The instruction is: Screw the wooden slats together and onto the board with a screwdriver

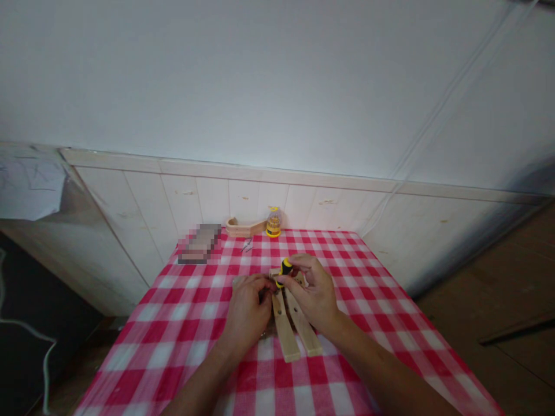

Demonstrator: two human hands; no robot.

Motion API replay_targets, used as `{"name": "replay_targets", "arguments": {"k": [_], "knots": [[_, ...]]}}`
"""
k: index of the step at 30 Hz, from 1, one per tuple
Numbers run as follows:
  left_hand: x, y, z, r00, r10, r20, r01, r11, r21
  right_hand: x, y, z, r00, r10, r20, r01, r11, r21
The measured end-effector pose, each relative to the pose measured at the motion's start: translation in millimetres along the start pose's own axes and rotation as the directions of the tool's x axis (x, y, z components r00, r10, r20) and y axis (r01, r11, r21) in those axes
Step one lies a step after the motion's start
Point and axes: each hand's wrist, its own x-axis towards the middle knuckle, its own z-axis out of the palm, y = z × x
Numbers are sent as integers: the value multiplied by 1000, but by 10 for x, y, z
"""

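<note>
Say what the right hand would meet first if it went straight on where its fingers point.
Past the yellow-and-black tool it holds, the right hand would probably meet the left hand first, though depth is hard to judge.

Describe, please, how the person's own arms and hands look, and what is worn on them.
The left hand and right hand wear no gloves. The left arm and right arm are bare as far as they show: no sleeve, watch or bracelet. I can see no ring, but some parts are hidden.
</note>
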Motion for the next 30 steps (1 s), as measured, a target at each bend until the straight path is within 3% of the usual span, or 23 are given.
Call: {"name": "replay_targets", "arguments": {"k": [6,13,30], "knots": [[1,-5,1,1000,4,0,-4,1000,-22,26,-42,-20,996,-37,86,40,999,-28],[7,-31,14,1000,21,-16,-21,999,-26,0,-81,-78,985,3,171,3,999,-35],[5,-49,26,1000,25,-14,-26,1000,-11,14,-87,-44,995,-12,95,14,1000,-28]]}}
